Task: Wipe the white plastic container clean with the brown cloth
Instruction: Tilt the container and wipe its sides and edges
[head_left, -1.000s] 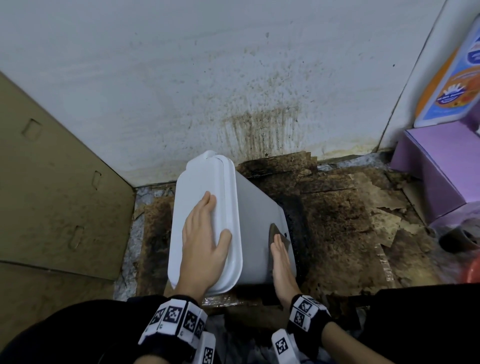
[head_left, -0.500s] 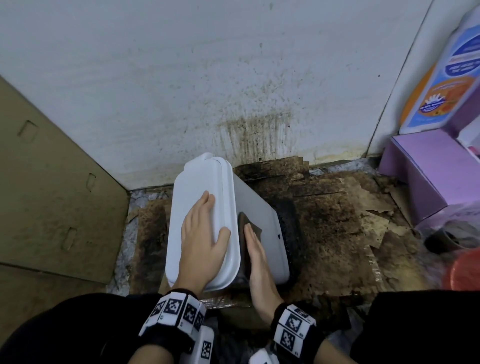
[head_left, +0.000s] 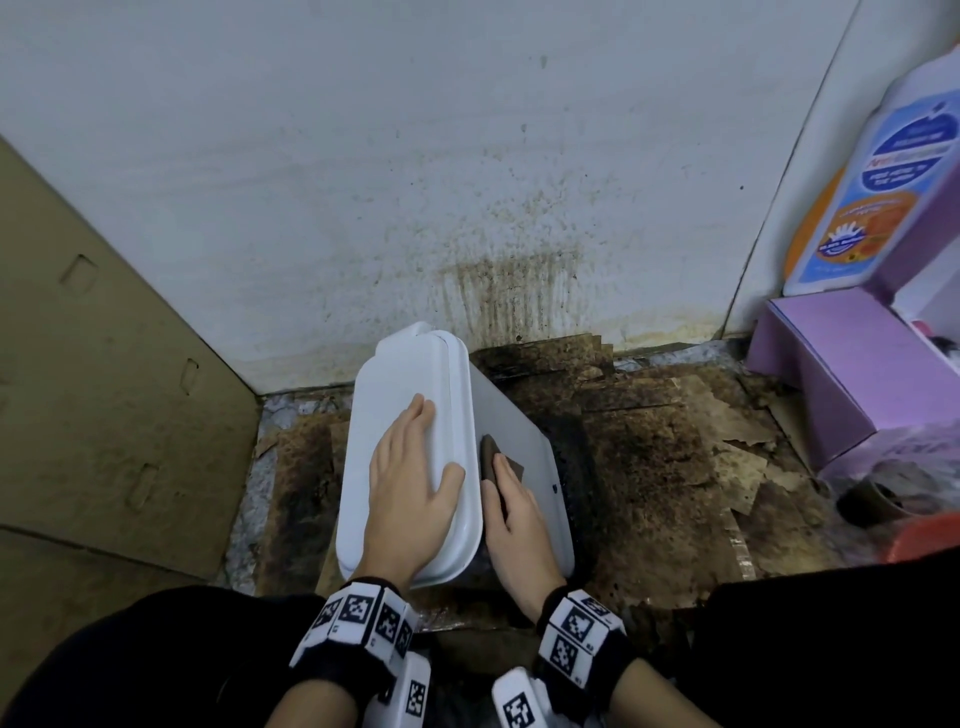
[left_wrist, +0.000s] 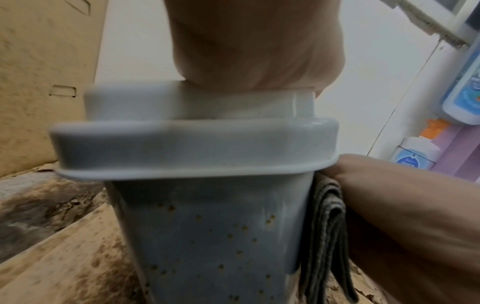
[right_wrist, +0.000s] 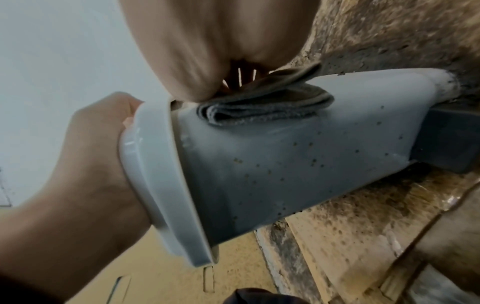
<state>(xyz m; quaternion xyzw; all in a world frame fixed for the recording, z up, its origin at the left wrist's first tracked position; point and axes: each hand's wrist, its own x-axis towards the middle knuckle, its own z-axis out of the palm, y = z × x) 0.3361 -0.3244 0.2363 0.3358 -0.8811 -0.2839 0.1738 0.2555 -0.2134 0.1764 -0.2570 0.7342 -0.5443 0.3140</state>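
Note:
The white plastic container (head_left: 519, 447) stands on dirty cardboard, its lid (head_left: 405, 384) on. Brown specks dot its near wall (left_wrist: 207, 236). My left hand (head_left: 410, 473) lies flat on the lid with the thumb near the rim. My right hand (head_left: 514, 514) presses the folded brown cloth (head_left: 491, 457) with straight fingers against the container's right side wall, just under the lid's rim. In the right wrist view the cloth (right_wrist: 265, 107) lies in layers on the wall (right_wrist: 285, 164) beneath my fingers. The left wrist view shows the cloth (left_wrist: 327, 236) sandwiched between container and right hand (left_wrist: 402, 216).
A stained white wall (head_left: 467, 182) rises right behind the container. A cardboard panel (head_left: 104, 389) closes the left side. A purple box (head_left: 841, 374) and a large detergent bottle (head_left: 862, 197) stand at the right. Soiled cardboard (head_left: 675, 467) covers the floor.
My right hand has slid the cloth across the side wall, from its outer edge to just under the lid's rim. The left hand has stayed on the lid.

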